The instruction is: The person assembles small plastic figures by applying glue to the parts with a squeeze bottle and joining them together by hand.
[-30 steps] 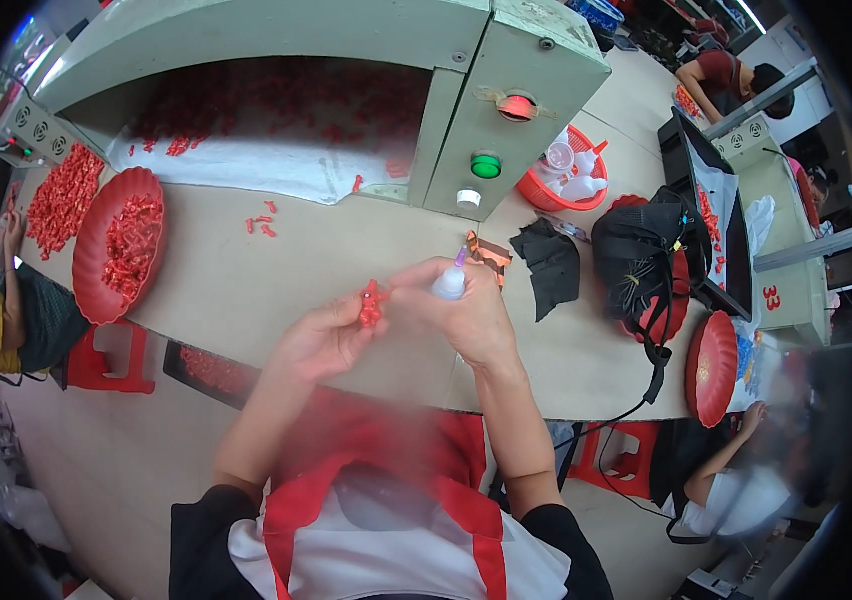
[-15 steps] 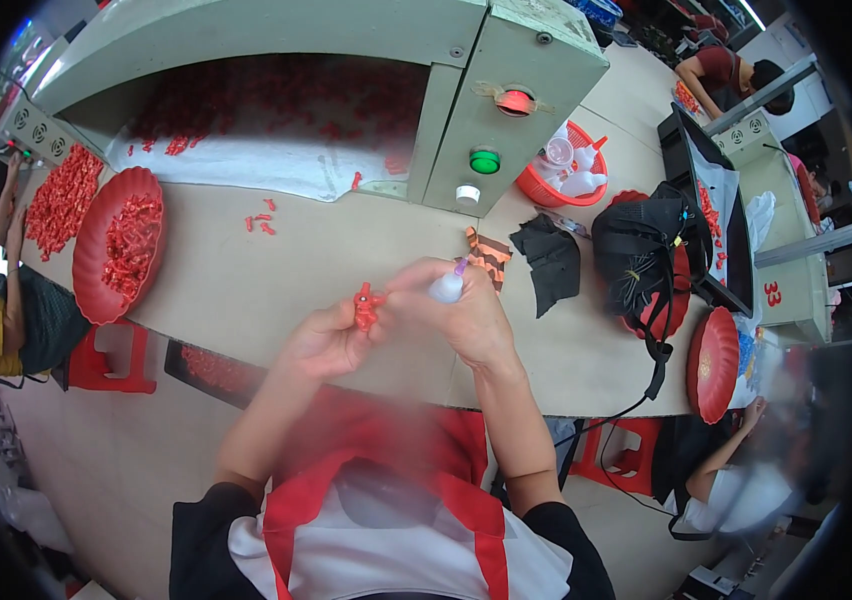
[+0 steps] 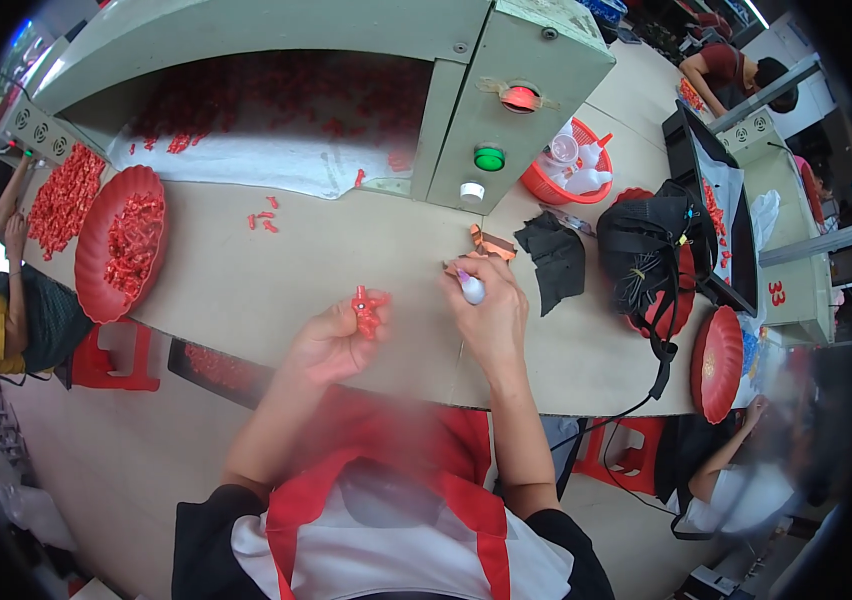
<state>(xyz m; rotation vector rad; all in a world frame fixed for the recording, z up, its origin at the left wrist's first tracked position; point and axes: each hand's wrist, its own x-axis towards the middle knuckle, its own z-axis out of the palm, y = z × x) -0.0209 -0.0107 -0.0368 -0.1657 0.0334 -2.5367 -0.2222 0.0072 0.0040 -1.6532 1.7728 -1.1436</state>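
Between the fingers of my left hand [image 3: 334,342] is a small red plastic figure [image 3: 366,314], held upright over the table. My right hand [image 3: 494,318] is closed round a small white squeeze bottle [image 3: 471,289] with a purple tip, slanting up and to the left. The fingertips of that hand are at an orange-and-black cloth [image 3: 494,246], which they partly cover. A gap of bare tabletop separates the two hands. Whether the fingers press on the cloth I cannot tell.
A grey-green conveyor machine [image 3: 516,60] with red pieces on its white belt stands ahead. To the left is a red scalloped tray [image 3: 86,285] of pieces. On the right lie a black cloth [image 3: 556,262], a red basket [image 3: 543,187] of bottles and a black bag [image 3: 646,240].
My right hand has moved right, away from the red figure, carrying the bottle to the orange-and-black cloth, which is now bunched. My left hand keeps the figure in nearly the same place.
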